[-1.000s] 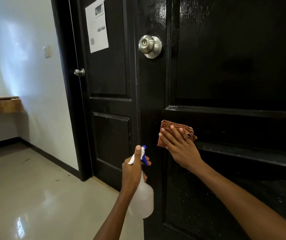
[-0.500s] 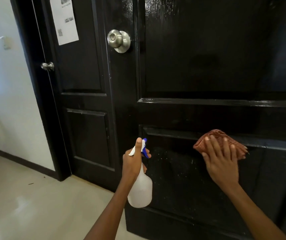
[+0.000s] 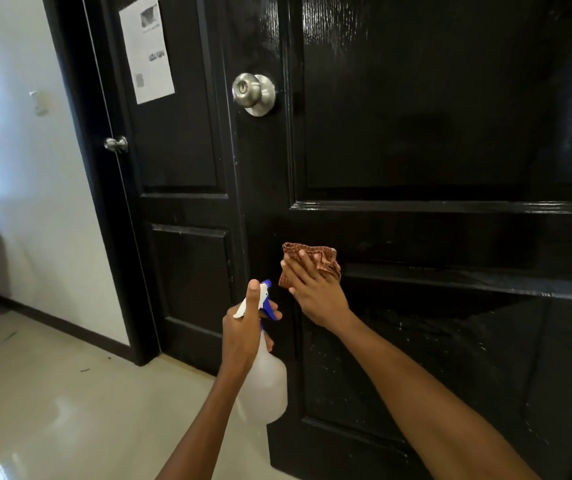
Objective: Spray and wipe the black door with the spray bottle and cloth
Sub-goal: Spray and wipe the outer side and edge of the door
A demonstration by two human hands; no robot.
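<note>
Head view, looking down and forward. Nearest, the left hand (image 3: 243, 332) grips the neck of a translucent white plastic spray bottle (image 3: 263, 386) with a blue and white trigger head (image 3: 264, 299); the thumb lies straight up along the back of the head and the fingers curl round the front by the trigger. The bottle hangs nearly upright below the fist, just in front of the door's left stile, its nozzle pointing at the door.

Just beyond and to the right, the right hand (image 3: 315, 292) lies flat with fingers straight and spread, pressing a crumpled reddish-brown checked cloth (image 3: 312, 261) against the glossy black panelled door (image 3: 433, 133). The cloth sits on the rail between the upper and lower panels, at the upper left corner of the lower panel, its top and right edges showing past the fingertips. The lower panel beneath the forearm is speckled with small pale droplets.

Higher on the door's left stile is a round brushed-metal door knob (image 3: 254, 93) with a keyhole. Further left stands a second black panelled door (image 3: 180, 161) bearing a white printed paper sheet (image 3: 146, 50) and a smaller metal knob (image 3: 116, 144). Beyond it are a white wall (image 3: 25, 150) with a dark skirting and a shiny pale tiled floor (image 3: 70, 403).
</note>
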